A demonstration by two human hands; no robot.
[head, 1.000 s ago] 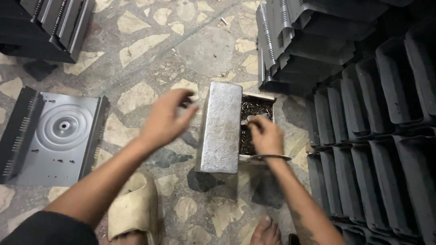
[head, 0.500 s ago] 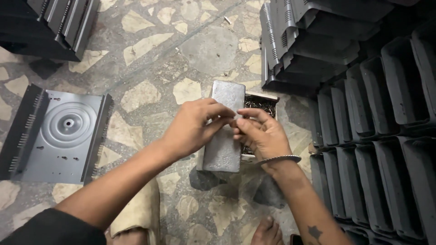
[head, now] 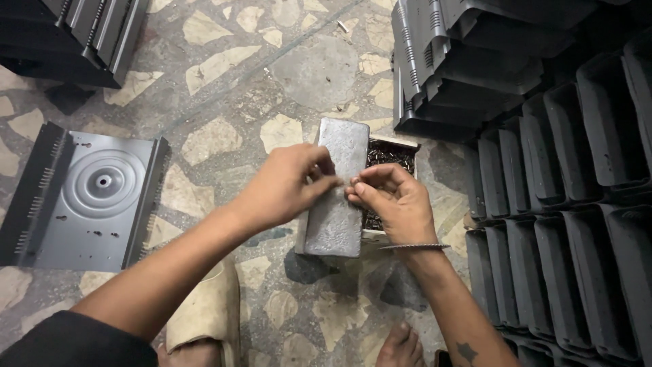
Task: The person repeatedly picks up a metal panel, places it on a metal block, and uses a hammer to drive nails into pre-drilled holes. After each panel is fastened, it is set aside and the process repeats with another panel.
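My left hand and my right hand meet fingertip to fingertip above a grey metal block lying on the stone floor. The fingers of both hands are pinched together around something very small, probably a screw; it is too small to make out. Beside the block on its right stands a small open box filled with dark screws. A thin metal bangle sits on my right wrist.
A flat grey metal plate with a round pressed centre lies at the left. Rows of dark metal trays stand on the right, with more stacked at top right and top left. A sandal and my toes are below.
My left hand moved from the block's top left edge toward the right hand. My right hand lifted out of the screw box, and both hands now meet over the block.
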